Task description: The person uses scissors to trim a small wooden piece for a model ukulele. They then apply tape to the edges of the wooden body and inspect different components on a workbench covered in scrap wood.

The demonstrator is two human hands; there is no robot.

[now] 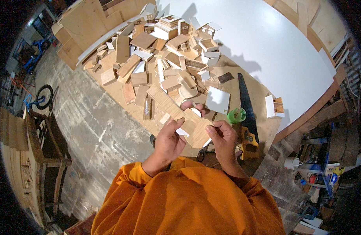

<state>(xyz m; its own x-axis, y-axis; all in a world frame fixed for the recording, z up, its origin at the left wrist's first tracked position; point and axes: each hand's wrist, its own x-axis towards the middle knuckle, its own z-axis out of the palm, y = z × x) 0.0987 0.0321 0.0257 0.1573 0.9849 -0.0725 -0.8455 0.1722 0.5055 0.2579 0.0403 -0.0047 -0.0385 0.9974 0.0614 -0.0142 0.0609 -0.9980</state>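
Between my two hands is a light wood-grain board cutout (201, 131), held above the near part of the worktable. A long straight arm of it reaches up and left over the offcuts, and its wider end has angled corners. My left hand (169, 140) pinches its lower left edge, the thumb on top. My right hand (224, 140) grips the right edge of the wider end, thumb on the face. Fingertips show beyond its far edge, beside a small white piece. Just past my right hand stands a green translucent cup (236, 115).
A heap of wood offcuts (139, 78) covers the tabletop's left and middle. On the right lie a handsaw (249, 143) with a yellow handle and a small white-and-wood open box (274, 106). A large white panel (282, 43) extends behind. Scissors handles (201, 156) show at the near edge.
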